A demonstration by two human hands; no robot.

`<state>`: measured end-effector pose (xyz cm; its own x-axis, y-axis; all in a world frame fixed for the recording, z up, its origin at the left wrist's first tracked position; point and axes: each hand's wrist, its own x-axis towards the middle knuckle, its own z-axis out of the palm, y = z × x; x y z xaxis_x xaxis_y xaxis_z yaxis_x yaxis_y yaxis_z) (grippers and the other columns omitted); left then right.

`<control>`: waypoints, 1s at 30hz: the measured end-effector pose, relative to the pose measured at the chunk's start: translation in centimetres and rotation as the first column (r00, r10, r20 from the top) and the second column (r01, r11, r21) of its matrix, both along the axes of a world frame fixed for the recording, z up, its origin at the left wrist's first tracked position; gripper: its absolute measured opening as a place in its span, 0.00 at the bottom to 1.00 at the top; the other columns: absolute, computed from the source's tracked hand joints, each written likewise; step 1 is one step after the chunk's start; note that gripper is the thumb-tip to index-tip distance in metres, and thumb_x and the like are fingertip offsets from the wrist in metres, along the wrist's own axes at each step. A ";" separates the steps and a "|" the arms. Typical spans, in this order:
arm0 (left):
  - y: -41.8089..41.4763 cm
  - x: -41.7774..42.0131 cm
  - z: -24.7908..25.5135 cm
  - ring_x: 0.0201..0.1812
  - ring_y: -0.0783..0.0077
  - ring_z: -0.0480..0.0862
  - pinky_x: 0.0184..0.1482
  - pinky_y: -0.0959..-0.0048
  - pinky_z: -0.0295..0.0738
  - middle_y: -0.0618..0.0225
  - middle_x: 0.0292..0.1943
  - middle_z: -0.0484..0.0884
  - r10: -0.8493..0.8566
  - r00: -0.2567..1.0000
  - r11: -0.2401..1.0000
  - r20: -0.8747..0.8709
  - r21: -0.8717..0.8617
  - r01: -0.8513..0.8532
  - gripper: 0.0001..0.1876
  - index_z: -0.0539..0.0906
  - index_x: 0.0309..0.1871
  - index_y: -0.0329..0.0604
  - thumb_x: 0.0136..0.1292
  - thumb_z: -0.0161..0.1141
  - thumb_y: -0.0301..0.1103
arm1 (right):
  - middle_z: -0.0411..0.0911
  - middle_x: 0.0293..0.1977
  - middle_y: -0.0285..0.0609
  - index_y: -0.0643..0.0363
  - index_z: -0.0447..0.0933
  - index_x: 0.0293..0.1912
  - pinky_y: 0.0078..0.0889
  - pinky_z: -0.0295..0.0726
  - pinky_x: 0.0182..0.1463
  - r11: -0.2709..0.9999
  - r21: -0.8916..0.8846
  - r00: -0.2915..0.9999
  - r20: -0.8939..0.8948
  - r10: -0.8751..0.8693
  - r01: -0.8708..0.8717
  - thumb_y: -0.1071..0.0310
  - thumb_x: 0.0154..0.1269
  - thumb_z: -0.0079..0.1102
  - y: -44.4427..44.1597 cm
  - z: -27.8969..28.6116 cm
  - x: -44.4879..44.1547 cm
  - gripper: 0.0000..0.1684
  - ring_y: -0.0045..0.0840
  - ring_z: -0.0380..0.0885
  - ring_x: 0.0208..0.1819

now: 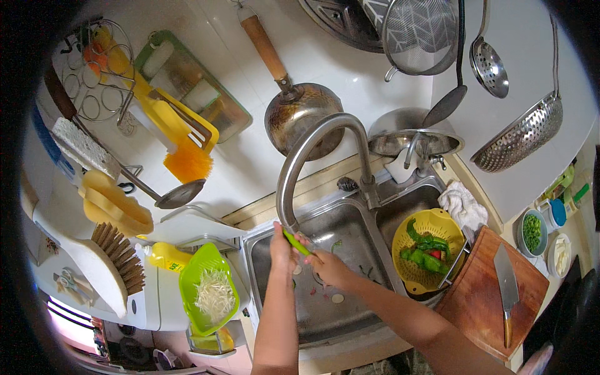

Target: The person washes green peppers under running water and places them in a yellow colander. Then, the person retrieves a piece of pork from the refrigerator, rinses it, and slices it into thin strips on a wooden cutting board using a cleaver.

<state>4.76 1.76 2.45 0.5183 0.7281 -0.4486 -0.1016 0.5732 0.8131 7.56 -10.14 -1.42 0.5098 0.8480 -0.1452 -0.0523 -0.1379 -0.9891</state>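
Under the metal gooseneck faucet (pixel 323 126), both hands meet over the left basin of a steel sink (pixel 347 323). My left hand (pixel 282 251) and my right hand (pixel 328 267) hold a slim bright-green item (pixel 296 243) between them, a green pepper or a green handle; I cannot tell which. Water seems to run over the fingers. Scraps of vegetable lie on the basin floor below. In the right basin sits a yellow colander (pixel 403 229) with green peppers (pixel 424 258) and a bit of red.
To the right lie a wooden cutting board (pixel 473 281) with a cleaver (pixel 506 276), and bowls of chopped greens (pixel 532 232) and pale slices (pixel 561 255). Left are a green basket (pixel 190 281) of white shreds and a yellow soap bottle (pixel 168 255). Pans, strainers and brushes hang around the sink.
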 end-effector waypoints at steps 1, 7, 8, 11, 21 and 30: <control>0.8 -0.3 -1.2 0.16 0.69 0.67 0.24 0.69 0.67 0.70 0.14 0.66 -0.035 0.999 0.991 -0.019 0.132 0.038 0.14 0.70 0.30 0.43 0.62 0.39 0.42 | 0.70 0.16 0.46 0.64 0.69 0.30 0.31 0.67 0.21 0.997 -0.004 0.979 0.191 -0.071 0.074 0.56 0.62 0.43 0.1 -0.5 0.6 0.19 0.29 0.71 0.18; 7.4 -13.0 -18.4 0.44 0.52 0.74 0.46 0.63 0.68 0.56 0.40 0.77 0.185 0.288 0.165 -0.940 0.319 0.933 0.16 0.75 0.43 0.45 0.53 0.51 0.42 | 0.70 0.13 0.46 0.60 0.72 0.20 0.36 0.68 0.18 0.934 -0.169 0.668 0.738 -0.092 0.315 0.52 0.60 0.46 -6.1 -1.2 2.8 0.22 0.39 0.71 0.15; 8.0 -14.6 -20.5 0.48 0.55 0.72 0.50 0.64 0.67 0.55 0.43 0.75 0.163 0.053 0.328 -0.985 0.105 0.939 0.18 0.75 0.44 0.46 0.50 0.55 0.41 | 0.70 0.13 0.46 0.59 0.72 0.20 0.36 0.68 0.18 0.904 -0.176 0.628 0.769 -0.121 0.390 0.53 0.59 0.46 -7.9 -0.4 2.8 0.22 0.39 0.71 0.14; 4.9 -13.3 -21.1 0.51 0.56 0.70 0.52 0.65 0.66 0.53 0.48 0.71 0.105 -0.139 0.417 -0.985 -0.083 0.905 0.23 0.70 0.49 0.40 0.50 0.58 0.39 | 0.68 0.10 0.44 0.57 0.73 0.20 0.36 0.70 0.18 0.805 -0.129 0.461 0.866 -0.193 0.580 0.51 0.59 0.46 -15.5 -1.0 4.0 0.22 0.39 0.70 0.13; 2.7 -13.6 -22.0 0.33 0.57 0.77 0.35 0.67 0.70 0.58 0.36 0.78 -0.155 0.759 0.464 -0.632 0.632 0.621 0.11 0.70 0.44 0.40 0.57 0.48 0.30 | 0.71 0.35 0.46 0.59 0.73 0.39 0.33 0.73 0.38 0.930 -0.166 0.715 0.687 -0.129 0.328 0.67 0.56 0.50 -15.4 -0.1 3.2 0.11 0.38 0.73 0.37; -3.3 -1.0 -4.7 0.21 0.75 0.70 0.29 0.74 0.72 0.67 0.21 0.70 -0.477 0.877 0.877 0.063 -0.031 0.480 0.17 0.66 0.29 0.41 0.65 0.38 0.45 | 0.73 0.38 0.46 0.59 0.73 0.40 0.34 0.71 0.40 0.991 0.007 0.758 0.643 -0.107 0.133 0.66 0.58 0.47 -0.9 -2.4 5.6 0.11 0.39 0.72 0.41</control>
<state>3.72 -1.52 -2.26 0.8218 0.3656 -0.4370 0.1527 0.5976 0.7871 13.12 -11.08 -3.81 0.5921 0.7744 0.2228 0.5730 -0.2102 -0.7922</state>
